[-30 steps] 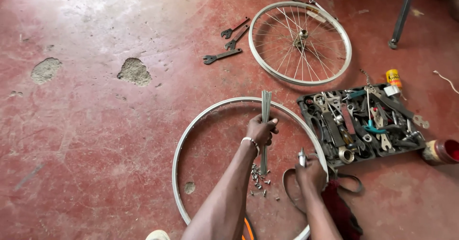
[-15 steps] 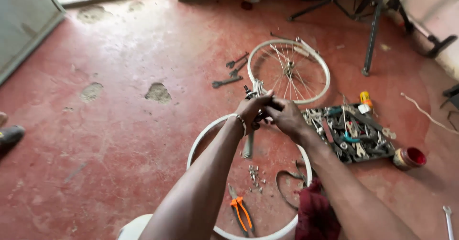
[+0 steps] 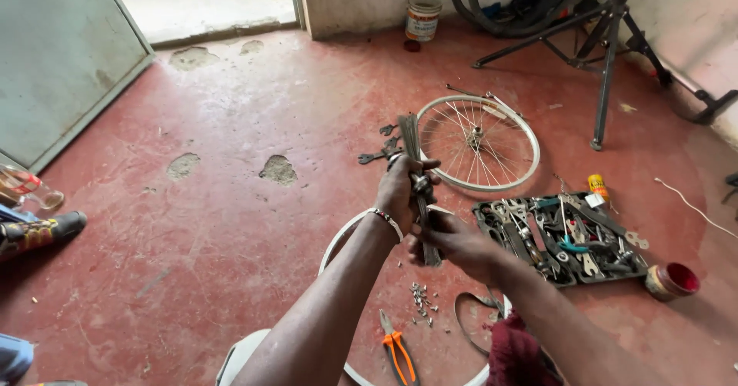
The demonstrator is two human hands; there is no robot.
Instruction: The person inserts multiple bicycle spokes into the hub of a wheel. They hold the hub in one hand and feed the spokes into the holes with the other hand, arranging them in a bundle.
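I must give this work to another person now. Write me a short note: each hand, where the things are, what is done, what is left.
Left hand: closed around the upper part of a bundle of spokes, held upright.
Right hand: grips the bundle's lower end.
On the floor: bare rim under the arms, small nipples inside it, orange pliers beside them, spoked wheel farther off, tool tray to the right.
Done: spokes gathered in hand.
Left: the bare rim has no spokes fitted yet.

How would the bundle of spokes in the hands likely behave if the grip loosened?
The spoke bundle looks like many thin loose metal rods, so it would probably splay and slip apart. Both the left hand and right hand clasp it, suggesting it needs two-point support. Single spokes likely flex.
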